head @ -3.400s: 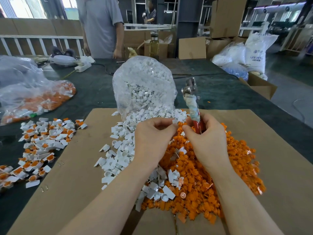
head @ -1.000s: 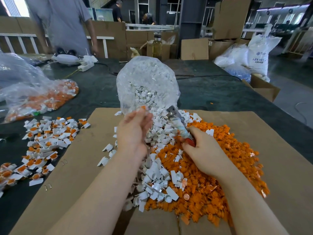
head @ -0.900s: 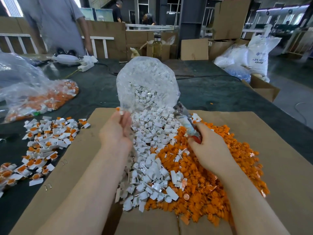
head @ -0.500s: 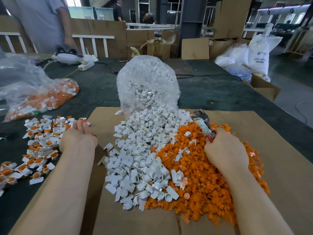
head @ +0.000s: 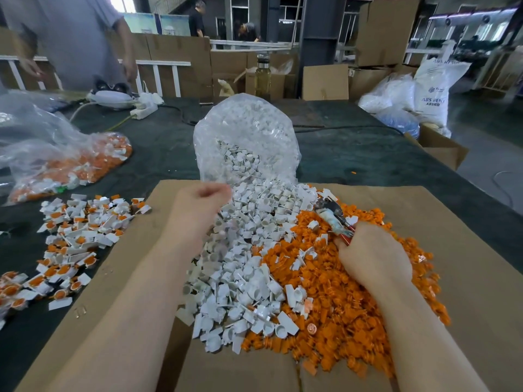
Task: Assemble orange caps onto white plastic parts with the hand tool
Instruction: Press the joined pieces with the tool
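— Beside the white heap [head: 249, 250] on the cardboard sheet [head: 467, 278], what changes just now?

— Half a second ago the left hand [head: 198, 210] was far out at the left of this heap, over the finished pieces [head: 79, 236] with orange centres. Now it is back at the heap's far left edge, just under the mouth of the clear bag [head: 246, 137]. I think it dropped one assembled piece there and comes for a new white part, so one cycle looks finished and the next one begins.

— Does the left hand hold something?

— I cannot say. It is blurred; the fingers look curled together, but whether a part is between them is not visible.

— And the right hand [head: 373, 256]?

— It rests on the orange caps [head: 339, 292], which lie directly right of the white heap and touch it. The fingers are closed around the red handles of the hand tool [head: 331, 213]. The tool's metal head points away toward the bag and lies low over the border of the two heaps. It was already so a moment ago.

— So what is missing for the next assembly?

— In my judgement, a white part and an orange cap must come together in the tool.
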Demonstrator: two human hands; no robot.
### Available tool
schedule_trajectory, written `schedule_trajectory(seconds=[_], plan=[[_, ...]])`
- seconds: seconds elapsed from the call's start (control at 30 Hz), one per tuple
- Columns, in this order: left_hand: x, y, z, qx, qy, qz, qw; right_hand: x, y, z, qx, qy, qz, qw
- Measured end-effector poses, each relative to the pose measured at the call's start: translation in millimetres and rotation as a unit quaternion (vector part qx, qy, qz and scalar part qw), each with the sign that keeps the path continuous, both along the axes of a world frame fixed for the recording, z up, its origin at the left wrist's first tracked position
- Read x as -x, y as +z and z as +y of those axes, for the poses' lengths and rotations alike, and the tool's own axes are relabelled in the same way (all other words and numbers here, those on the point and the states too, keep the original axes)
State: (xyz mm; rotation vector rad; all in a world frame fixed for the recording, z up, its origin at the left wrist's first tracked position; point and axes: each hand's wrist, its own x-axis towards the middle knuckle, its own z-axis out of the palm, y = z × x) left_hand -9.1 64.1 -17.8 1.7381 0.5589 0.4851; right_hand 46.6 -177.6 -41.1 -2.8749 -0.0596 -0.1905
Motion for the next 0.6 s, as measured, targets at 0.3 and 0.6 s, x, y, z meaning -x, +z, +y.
schedule_trajectory(seconds=[0.3,0.6], plan=[[-12.4,-30.4,-28.0,-0.431,-0.026,0.126,0.893,-1.5,-1.7,1.9,-0.009,0.018,0.008,1.000],[-14.2,-34.1,-32.9,-0.513,-0.044,0.105,0.851,-2.9,-0.8,4.1,-0.106,0.032,-0.032,0.993]])
